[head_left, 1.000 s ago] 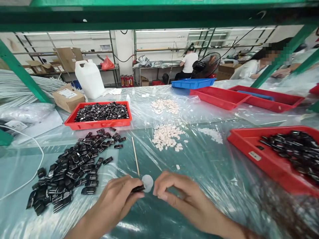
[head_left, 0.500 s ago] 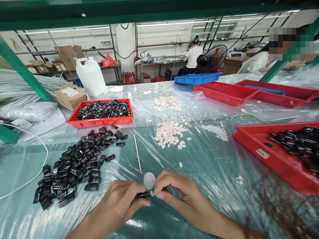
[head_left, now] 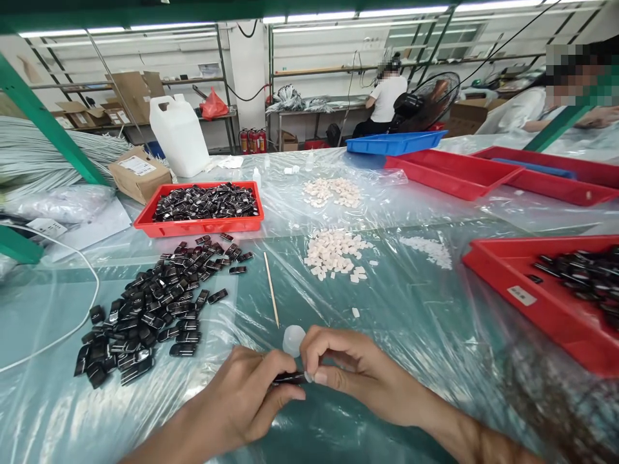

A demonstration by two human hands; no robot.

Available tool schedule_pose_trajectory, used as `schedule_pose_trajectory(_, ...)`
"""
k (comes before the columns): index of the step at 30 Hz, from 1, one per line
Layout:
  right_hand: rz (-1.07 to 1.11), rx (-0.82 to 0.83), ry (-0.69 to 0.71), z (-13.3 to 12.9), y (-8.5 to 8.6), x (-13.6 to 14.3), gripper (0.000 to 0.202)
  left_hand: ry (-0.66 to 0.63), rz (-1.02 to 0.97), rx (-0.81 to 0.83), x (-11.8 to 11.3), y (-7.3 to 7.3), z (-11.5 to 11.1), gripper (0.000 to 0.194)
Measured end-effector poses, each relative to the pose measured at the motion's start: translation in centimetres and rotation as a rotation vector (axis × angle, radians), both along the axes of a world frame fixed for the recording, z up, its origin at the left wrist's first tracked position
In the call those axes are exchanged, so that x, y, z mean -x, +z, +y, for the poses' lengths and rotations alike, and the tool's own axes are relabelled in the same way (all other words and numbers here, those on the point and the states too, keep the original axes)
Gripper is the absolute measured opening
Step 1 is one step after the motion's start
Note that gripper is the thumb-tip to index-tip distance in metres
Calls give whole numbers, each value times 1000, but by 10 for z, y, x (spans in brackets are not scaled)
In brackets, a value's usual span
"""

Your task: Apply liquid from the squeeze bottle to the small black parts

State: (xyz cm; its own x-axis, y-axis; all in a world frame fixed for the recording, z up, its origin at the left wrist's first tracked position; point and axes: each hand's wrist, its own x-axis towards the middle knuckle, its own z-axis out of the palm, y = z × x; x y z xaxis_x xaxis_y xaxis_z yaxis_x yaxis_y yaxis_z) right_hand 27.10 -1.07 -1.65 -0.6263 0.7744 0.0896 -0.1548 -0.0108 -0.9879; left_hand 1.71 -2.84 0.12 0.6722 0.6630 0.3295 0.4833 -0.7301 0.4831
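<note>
At the far left a white cable [head_left: 58, 322] curves over the plastic-covered tabletop [head_left: 411, 322]. Next comes a heap of black clips [head_left: 149, 309], with a red tray [head_left: 200, 209] of more behind it. A thin wooden stick [head_left: 271, 289] lies just right of the heap. My left hand [head_left: 242, 399] pinches one black clip [head_left: 289, 378] between thumb and fingers, low near the front edge. A small clear cap [head_left: 293, 339] sits just above it. My right hand [head_left: 360, 380] presses a tiny white piece [head_left: 308, 377] against the clip's end, fingertips closed on it. Beyond lies a pile of white pieces [head_left: 336, 252], and another red tray [head_left: 532, 303] stands at right.
</note>
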Motion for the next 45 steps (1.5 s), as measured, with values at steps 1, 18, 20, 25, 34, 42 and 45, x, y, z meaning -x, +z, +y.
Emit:
schedule_pose_trajectory(1, 8, 42, 13, 1, -1, 0, 24, 8, 19, -2, 0, -2, -1, 11)
schedule_pose_trajectory(18, 157, 285, 66, -10, -7, 6, 15, -58, 65, 11, -1, -11, 3, 17)
schedule_pose_trajectory(20, 163, 295, 81, -9, -6, 6, 15, -75, 61, 18, -1, -14, 4, 16)
schedule_pose_trajectory(25, 180, 339, 98, -10, -5, 7, 19, -80, 26, 50, -3, -16, 3, 9)
schedule_pose_trajectory(34, 193, 391, 63, -13, -3, 11, 22, -94, 36, 201, -2, -8, 2, 16)
schedule_pose_trajectory(42, 181, 401, 115, -12, -7, 10, 23, -102, 51, 213, 1, -3, -4, 15)
schedule_pose_trajectory(45, 162, 370, 112, -11, -7, 10, 21, -88, 66, 142, 2, -2, -6, 8)
